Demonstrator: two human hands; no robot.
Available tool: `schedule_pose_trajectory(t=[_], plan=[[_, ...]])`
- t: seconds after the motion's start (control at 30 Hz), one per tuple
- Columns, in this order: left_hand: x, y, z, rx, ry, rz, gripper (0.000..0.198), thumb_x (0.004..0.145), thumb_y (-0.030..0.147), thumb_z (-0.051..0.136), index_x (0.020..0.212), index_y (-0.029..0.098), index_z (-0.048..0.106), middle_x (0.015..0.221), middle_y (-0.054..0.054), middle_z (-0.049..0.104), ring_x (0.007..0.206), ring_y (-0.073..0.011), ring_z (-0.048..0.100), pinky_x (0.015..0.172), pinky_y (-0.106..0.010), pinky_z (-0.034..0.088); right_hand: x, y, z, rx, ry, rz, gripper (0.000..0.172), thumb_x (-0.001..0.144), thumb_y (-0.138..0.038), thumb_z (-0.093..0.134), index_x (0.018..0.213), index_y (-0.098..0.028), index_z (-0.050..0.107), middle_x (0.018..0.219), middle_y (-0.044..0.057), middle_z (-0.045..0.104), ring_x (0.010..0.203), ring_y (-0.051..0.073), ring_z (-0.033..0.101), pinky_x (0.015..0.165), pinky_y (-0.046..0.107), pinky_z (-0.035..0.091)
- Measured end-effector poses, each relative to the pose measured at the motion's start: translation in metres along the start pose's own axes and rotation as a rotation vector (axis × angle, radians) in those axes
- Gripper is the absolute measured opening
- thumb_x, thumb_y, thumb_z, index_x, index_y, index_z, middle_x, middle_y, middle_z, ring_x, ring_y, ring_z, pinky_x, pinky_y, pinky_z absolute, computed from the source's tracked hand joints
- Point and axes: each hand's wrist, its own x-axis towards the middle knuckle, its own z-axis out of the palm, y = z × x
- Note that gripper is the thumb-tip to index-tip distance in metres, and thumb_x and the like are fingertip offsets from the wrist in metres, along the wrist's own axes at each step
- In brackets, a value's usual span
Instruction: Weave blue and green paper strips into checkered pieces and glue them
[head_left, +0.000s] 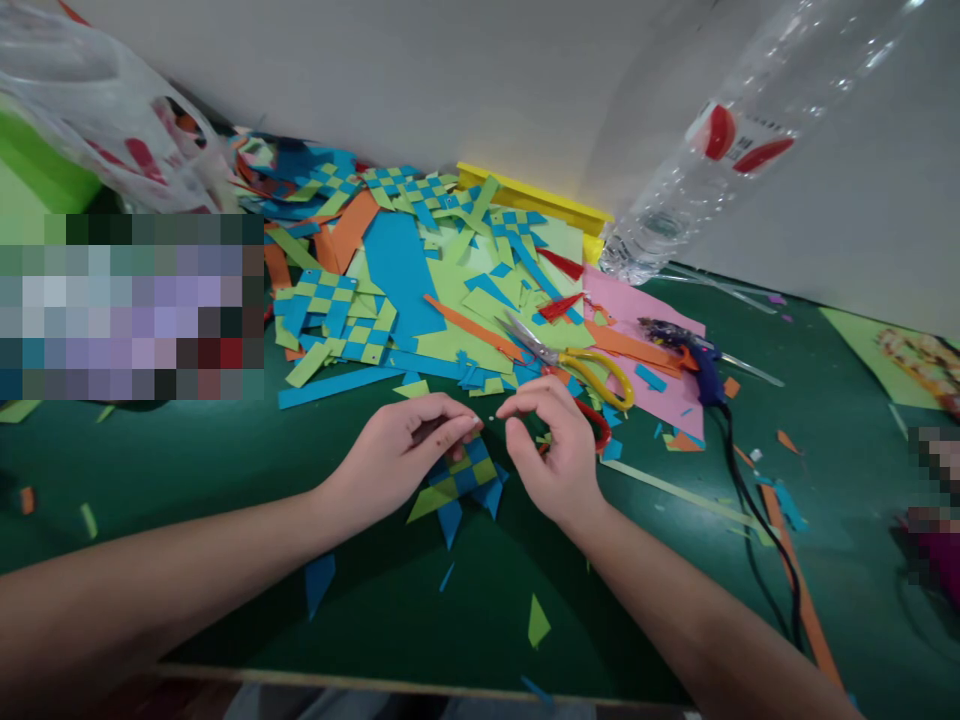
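Note:
At the middle of the green table my left hand (409, 445) is closed, its thumb and fingertips pinched together. What lies between those tips is too small to make out. Just below them is a checkered piece woven from blue and green paper strips (469, 475), partly covered by the fingers; whether they touch it I cannot tell. My right hand (555, 450) faces it from the right, fingers curled, with thumb and forefinger apart and nothing visible between. A tiny white bit (491, 418) shows between the two hands. Yellow-handled scissors (600, 370) lie just beyond my right hand.
Cut paper and woven pieces (322, 305) pile up at the back. A dark blue corded tool, seemingly a glue gun (705, 370), lies on pink paper (660, 400), its black cord (750, 510) trailing forward. A large plastic bottle (705, 180) leans by the wall; a plastic bag (112, 110) stands left.

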Motion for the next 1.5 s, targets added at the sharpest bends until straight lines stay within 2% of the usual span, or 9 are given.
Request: schedule_pose_trajectory(t=[0.1,0.2,0.5,0.83,0.93,1.07,1.17,1.3,1.5], plan=[[0.0,0.0,0.0,-0.009,-0.001,0.007,0.026,0.092,0.035,0.05,0.081,0.018,0.066,0.066,0.001,0.063,0.06,-0.0113,0.058,0.059,-0.021,0.047,0.0,-0.001,0.001,0.003,-0.023,-0.024,0.003,0.082,-0.022,0.06,0.084,-0.022,0.063,0.086,0.004,0.065,0.086,0.019,0.062,0.083,0.039,0.049],[0.001,0.0,0.0,-0.02,0.003,0.018,0.026,0.092,0.034,0.05,0.079,0.018,0.066,0.065,0.001,0.063,0.06,-0.0111,0.057,0.058,-0.021,0.047,-0.001,0.001,0.003,0.003,-0.058,-0.074,0.01,0.084,-0.024,0.062,0.093,-0.024,0.066,0.095,0.005,0.069,0.094,0.02,0.063,0.09,0.041,0.048],[0.001,0.0,-0.001,-0.015,-0.013,0.033,0.026,0.091,0.033,0.052,0.077,0.018,0.067,0.065,0.002,0.062,0.06,-0.0109,0.057,0.057,-0.02,0.046,0.0,0.005,0.003,0.047,-0.059,-0.177,0.011,0.085,-0.018,0.064,0.09,-0.025,0.071,0.094,0.002,0.071,0.087,0.016,0.065,0.088,0.039,0.048],[0.0,-0.002,0.0,-0.04,-0.004,0.017,0.025,0.093,0.034,0.049,0.084,0.018,0.066,0.066,0.002,0.062,0.06,-0.011,0.059,0.058,-0.021,0.047,0.0,0.004,0.002,0.012,-0.004,-0.088,0.007,0.085,-0.018,0.063,0.087,-0.024,0.067,0.091,0.003,0.071,0.089,0.018,0.066,0.086,0.038,0.049],[-0.005,-0.002,0.0,0.042,-0.023,0.179,0.027,0.096,0.028,0.043,0.083,0.018,0.065,0.073,-0.001,0.065,0.066,-0.0114,0.061,0.062,-0.022,0.047,0.001,0.009,0.003,-0.098,0.001,-0.112,0.007,0.086,-0.018,0.063,0.087,-0.024,0.065,0.09,0.002,0.072,0.089,0.018,0.066,0.088,0.039,0.045],[-0.016,0.0,0.004,0.296,-0.107,0.689,0.017,0.089,0.016,0.05,0.079,0.018,0.064,0.073,-0.003,0.068,0.071,-0.015,0.062,0.069,-0.028,0.048,0.0,0.013,0.005,-0.303,-0.037,-0.232,0.006,0.086,-0.019,0.063,0.086,-0.025,0.064,0.093,0.0,0.072,0.09,0.017,0.065,0.097,0.043,0.035],[-0.023,0.002,0.007,0.521,-0.105,0.922,0.01,0.084,0.015,0.058,0.077,0.018,0.064,0.071,-0.002,0.07,0.068,-0.0162,0.064,0.069,-0.031,0.051,-0.002,0.013,0.006,-0.405,-0.089,-0.298,0.008,0.088,-0.019,0.061,0.084,-0.026,0.063,0.093,-0.001,0.072,0.092,0.017,0.063,0.1,0.043,0.032],[-0.025,0.003,0.007,0.707,-0.04,1.017,0.009,0.084,0.02,0.061,0.083,0.016,0.068,0.079,-0.004,0.074,0.075,-0.018,0.069,0.077,-0.032,0.056,-0.004,0.012,0.008,-0.448,-0.148,-0.315,0.009,0.089,-0.02,0.059,0.083,-0.025,0.064,0.096,0.0,0.072,0.098,0.018,0.061,0.103,0.044,0.029],[-0.018,-0.001,0.003,0.915,0.144,1.015,0.015,0.088,0.02,0.058,0.081,0.015,0.071,0.085,-0.005,0.076,0.082,-0.0179,0.072,0.076,-0.029,0.06,-0.005,0.013,0.008,-0.462,-0.199,-0.304,0.009,0.09,-0.019,0.058,0.085,-0.023,0.064,0.098,0.0,0.071,0.102,0.018,0.061,0.108,0.045,0.024]])
